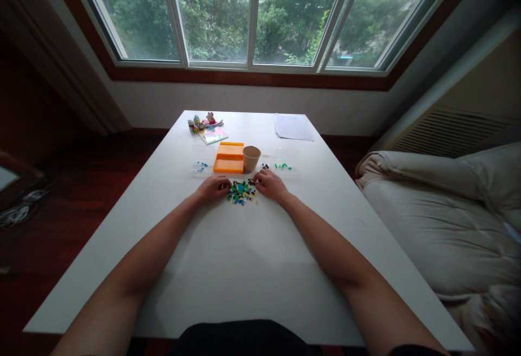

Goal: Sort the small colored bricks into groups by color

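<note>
A loose pile of small toy bricks, in green, blue, yellow and dark brown, lies on the white table. My left hand rests at the left edge of the pile with its fingers curled in; anything between the fingertips is too small to make out. At the upper right edge of the pile is my right hand, its thumb and fingers drawn together beside some dark brown bricks. What those fingertips hold, if anything, cannot be made out.
Behind the pile stand an open orange box and a brown paper cup. Clear trays hold blue bricks, brown bricks and green bricks. Farther back are colourful toy figures, a card and paper sheets.
</note>
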`<action>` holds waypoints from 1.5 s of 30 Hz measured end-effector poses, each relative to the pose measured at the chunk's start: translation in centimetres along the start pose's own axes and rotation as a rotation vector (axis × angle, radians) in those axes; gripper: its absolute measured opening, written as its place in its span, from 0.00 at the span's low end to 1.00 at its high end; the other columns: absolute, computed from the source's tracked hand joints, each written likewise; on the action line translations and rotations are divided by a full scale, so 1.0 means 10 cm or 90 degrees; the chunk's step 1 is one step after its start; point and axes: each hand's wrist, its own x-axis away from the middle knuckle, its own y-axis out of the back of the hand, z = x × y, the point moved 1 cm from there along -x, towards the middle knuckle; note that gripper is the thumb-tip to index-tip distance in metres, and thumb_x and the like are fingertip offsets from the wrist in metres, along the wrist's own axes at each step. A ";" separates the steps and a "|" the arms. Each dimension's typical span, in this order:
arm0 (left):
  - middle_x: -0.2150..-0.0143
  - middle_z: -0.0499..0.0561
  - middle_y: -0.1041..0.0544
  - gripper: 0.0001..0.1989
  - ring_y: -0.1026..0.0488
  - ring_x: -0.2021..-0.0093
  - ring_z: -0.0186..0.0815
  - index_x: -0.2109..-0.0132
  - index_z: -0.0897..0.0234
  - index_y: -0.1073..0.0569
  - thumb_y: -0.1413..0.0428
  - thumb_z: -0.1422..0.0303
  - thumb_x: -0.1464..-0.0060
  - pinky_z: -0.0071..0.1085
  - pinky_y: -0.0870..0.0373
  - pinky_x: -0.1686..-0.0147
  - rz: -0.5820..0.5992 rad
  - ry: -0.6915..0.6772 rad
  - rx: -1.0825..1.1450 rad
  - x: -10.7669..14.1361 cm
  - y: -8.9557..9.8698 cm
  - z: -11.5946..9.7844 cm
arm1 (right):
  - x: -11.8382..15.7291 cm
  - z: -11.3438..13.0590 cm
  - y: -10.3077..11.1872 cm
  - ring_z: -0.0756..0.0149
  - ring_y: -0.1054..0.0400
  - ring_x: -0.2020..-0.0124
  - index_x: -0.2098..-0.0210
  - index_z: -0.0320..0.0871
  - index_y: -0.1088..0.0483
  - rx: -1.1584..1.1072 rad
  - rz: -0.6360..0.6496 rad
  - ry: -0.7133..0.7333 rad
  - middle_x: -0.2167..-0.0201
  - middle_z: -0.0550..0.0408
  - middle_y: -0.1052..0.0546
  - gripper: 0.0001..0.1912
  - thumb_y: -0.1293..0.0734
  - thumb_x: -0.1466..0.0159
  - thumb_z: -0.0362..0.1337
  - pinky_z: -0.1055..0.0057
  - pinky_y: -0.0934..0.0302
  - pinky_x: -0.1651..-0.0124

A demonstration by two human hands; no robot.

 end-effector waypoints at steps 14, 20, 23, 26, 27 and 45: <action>0.65 0.49 0.23 0.08 0.30 0.69 0.32 0.59 0.62 0.25 0.47 0.66 0.41 0.28 0.33 0.66 -0.111 0.057 0.032 -0.02 0.00 0.09 | -0.01 0.04 0.04 0.61 0.36 0.59 0.63 0.46 0.26 0.000 0.007 0.031 0.64 0.52 0.28 0.04 0.31 0.38 0.33 0.66 0.40 0.55; 0.66 0.49 0.22 0.09 0.30 0.70 0.32 0.57 0.62 0.26 0.48 0.66 0.41 0.28 0.33 0.67 -0.228 0.129 0.024 -0.01 0.08 0.17 | -0.02 0.04 0.04 0.61 0.35 0.59 0.65 0.45 0.27 -0.020 0.017 0.055 0.63 0.51 0.27 0.02 0.31 0.38 0.32 0.66 0.40 0.54; 0.64 0.49 0.22 0.09 0.29 0.69 0.32 0.55 0.61 0.27 0.49 0.67 0.40 0.28 0.33 0.66 -0.301 0.178 0.035 0.01 0.14 0.24 | -0.02 0.06 0.06 0.61 0.35 0.59 0.66 0.45 0.28 -0.043 0.002 0.062 0.63 0.51 0.27 0.01 0.32 0.38 0.32 0.65 0.40 0.53; 0.62 0.50 0.23 0.10 0.28 0.67 0.33 0.55 0.62 0.26 0.51 0.69 0.40 0.28 0.32 0.65 -0.365 0.206 0.048 0.03 0.19 0.34 | -0.02 0.08 0.07 0.63 0.35 0.63 0.66 0.44 0.29 -0.064 -0.028 0.031 0.67 0.53 0.26 0.01 0.33 0.37 0.33 0.67 0.41 0.56; 0.61 0.50 0.24 0.10 0.28 0.67 0.33 0.56 0.62 0.26 0.51 0.69 0.40 0.28 0.32 0.65 -0.387 0.212 0.050 0.04 0.21 0.38 | -0.01 0.07 0.07 0.64 0.35 0.65 0.67 0.44 0.30 -0.070 -0.037 0.013 0.68 0.53 0.27 0.01 0.33 0.38 0.33 0.68 0.42 0.58; 0.58 0.49 0.20 0.17 0.29 0.72 0.29 0.44 0.60 0.29 0.49 0.65 0.39 0.24 0.33 0.70 -0.500 0.388 0.079 0.08 0.25 0.64 | 0.01 -0.02 0.08 0.65 0.37 0.67 0.65 0.44 0.29 -0.148 -0.177 -0.043 0.68 0.54 0.29 0.06 0.38 0.37 0.30 0.70 0.41 0.62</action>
